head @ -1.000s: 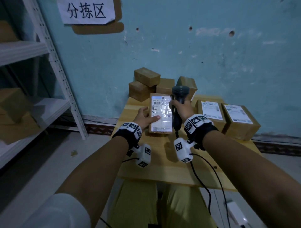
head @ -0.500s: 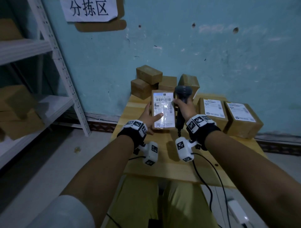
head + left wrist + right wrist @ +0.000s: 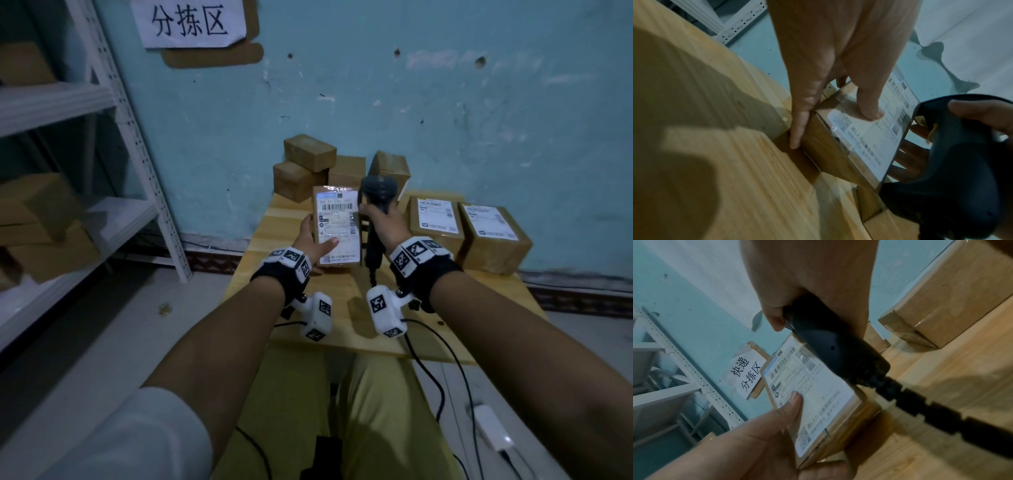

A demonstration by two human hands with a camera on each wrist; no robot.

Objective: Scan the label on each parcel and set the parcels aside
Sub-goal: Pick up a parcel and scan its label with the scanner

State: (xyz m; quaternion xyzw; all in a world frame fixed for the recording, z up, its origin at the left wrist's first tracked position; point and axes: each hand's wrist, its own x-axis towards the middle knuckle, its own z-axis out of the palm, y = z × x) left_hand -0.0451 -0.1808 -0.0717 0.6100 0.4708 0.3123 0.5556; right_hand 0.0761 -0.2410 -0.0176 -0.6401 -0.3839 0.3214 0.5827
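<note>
My left hand (image 3: 313, 240) grips a small brown parcel (image 3: 337, 226) with a white barcode label, tilted up off the wooden table (image 3: 342, 308). The thumb lies on the label (image 3: 869, 113), the fingers wrap its left side and back. In the right wrist view the same parcel (image 3: 818, 395) faces up with its barcodes showing. My right hand (image 3: 382, 221) holds a dark corded handheld scanner (image 3: 376, 209) by its grip, right beside the parcel's right edge. The scanner's handle (image 3: 834, 350) crosses the label's corner.
Two labelled parcels (image 3: 435, 219) (image 3: 493, 236) sit on the table's right. Several unlabelled-looking boxes (image 3: 308, 164) are stacked at the back by the blue wall. A white metal shelf (image 3: 68, 205) with boxes stands left. The scanner cable (image 3: 442, 370) hangs off the front edge.
The parcel has been lifted and tilted more upright in my left hand. The right hand with the scanner has stayed beside its right edge.
</note>
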